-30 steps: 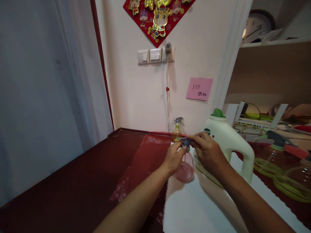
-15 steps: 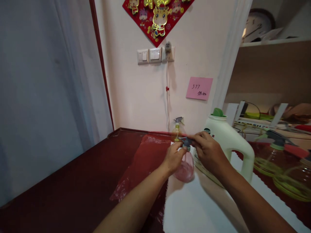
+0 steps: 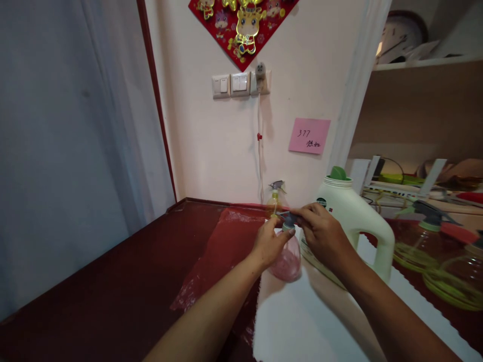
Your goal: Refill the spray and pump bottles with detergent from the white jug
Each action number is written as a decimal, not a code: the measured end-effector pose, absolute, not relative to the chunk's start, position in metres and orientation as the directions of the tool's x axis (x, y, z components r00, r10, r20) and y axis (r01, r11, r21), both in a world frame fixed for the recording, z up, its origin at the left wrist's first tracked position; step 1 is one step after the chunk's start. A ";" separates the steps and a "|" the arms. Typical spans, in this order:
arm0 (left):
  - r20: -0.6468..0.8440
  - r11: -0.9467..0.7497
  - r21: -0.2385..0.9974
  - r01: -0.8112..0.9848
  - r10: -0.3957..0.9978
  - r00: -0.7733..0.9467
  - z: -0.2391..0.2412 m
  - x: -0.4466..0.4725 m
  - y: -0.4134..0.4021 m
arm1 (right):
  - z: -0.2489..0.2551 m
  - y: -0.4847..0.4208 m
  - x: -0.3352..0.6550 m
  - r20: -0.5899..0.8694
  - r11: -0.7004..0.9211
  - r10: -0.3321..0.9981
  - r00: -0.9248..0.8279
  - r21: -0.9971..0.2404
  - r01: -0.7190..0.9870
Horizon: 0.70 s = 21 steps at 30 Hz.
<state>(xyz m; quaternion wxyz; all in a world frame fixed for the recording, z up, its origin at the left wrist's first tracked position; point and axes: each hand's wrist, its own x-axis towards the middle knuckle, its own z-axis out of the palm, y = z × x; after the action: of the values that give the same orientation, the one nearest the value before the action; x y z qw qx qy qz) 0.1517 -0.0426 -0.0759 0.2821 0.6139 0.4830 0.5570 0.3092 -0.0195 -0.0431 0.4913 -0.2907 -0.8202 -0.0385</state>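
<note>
One pink spray bottle, gripped at its top

The left hand is curled round its neck; the right hand pinches its grey trigger head. It stands on one white mat. Beyond: one pale-green jug, two yellow bottles rightward, one small yellow spray bottle near the wall.

Room lies over the red sheet; right of the pink bottle, the pale-green jug blocks passage.
</note>
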 end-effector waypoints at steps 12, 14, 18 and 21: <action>0.403 -0.360 0.894 0.267 0.907 -0.126 -0.076 0.154 -0.044 | -0.042 -0.023 0.308 0.817 0.822 0.450 -0.360 -0.222 0.524; 0.396 -0.351 0.895 0.275 0.909 -0.128 -0.076 0.154 -0.044 | -0.042 -0.022 0.308 0.818 0.824 0.448 -0.360 -0.221 0.522; 0.393 -0.344 0.894 0.287 0.910 -0.135 -0.073 0.153 -0.044 | -0.043 -0.022 0.308 0.822 0.822 0.447 -0.353 -0.222 0.524; 0.392 -0.341 0.892 0.297 0.910 -0.134 -0.072 0.153 -0.045 | -0.043 -0.022 0.308 0.821 0.820 0.450 -0.351 -0.224 0.527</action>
<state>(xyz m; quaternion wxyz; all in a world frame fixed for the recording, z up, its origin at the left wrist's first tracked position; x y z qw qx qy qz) 0.1527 -0.0449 -0.0723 0.2741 0.5983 0.5045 0.5589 0.3081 -0.0219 -0.0430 0.4855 -0.2977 -0.8210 -0.0396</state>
